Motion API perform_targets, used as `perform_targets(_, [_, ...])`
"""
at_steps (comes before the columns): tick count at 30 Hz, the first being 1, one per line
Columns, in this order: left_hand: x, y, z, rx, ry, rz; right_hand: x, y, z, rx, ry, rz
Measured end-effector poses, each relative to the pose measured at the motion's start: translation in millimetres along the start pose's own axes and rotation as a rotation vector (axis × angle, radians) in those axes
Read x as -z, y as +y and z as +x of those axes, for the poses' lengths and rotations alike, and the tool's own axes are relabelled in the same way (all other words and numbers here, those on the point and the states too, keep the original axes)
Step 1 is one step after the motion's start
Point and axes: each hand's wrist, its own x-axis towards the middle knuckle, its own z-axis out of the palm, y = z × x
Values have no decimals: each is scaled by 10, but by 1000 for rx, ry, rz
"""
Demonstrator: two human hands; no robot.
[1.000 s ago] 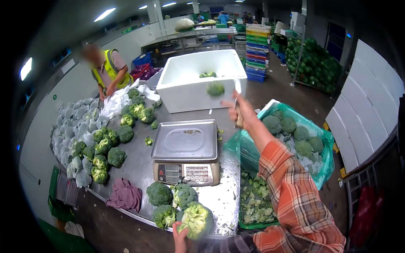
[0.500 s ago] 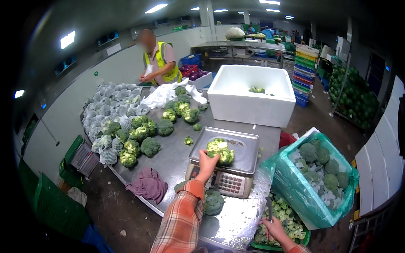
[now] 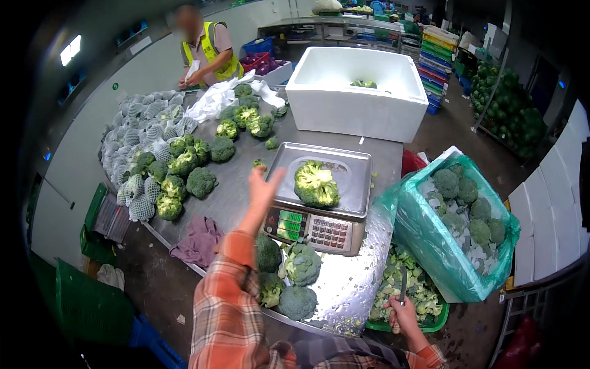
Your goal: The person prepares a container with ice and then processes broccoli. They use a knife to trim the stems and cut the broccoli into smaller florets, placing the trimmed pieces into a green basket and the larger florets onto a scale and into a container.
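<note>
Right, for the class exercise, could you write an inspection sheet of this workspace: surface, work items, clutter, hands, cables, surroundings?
Surface: metal table, shiny, with small green bits near its right front.
Work items: one broccoli head on the scale; more broccoli in front of it.
Clutter: crumpled purple cloth near the front edge; leafy trimmings in the green crate.
Hands: left hand open at the pan's left side, holding nothing; right hand gripping a knife above the trimmings.
Cables: nothing seen.
Surroundings: white box behind the scale, green-lined box at right, co-worker across the table.
</note>
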Motion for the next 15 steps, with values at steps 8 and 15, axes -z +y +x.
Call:
perform_targets(8, [-785, -528, -9, 286, -350, -529, -550, 211, -72, -61, 157, 31])
perform_targets(15, [598, -792, 1100, 208, -183, -1041, -638, 242, -54, -51, 253, 84])
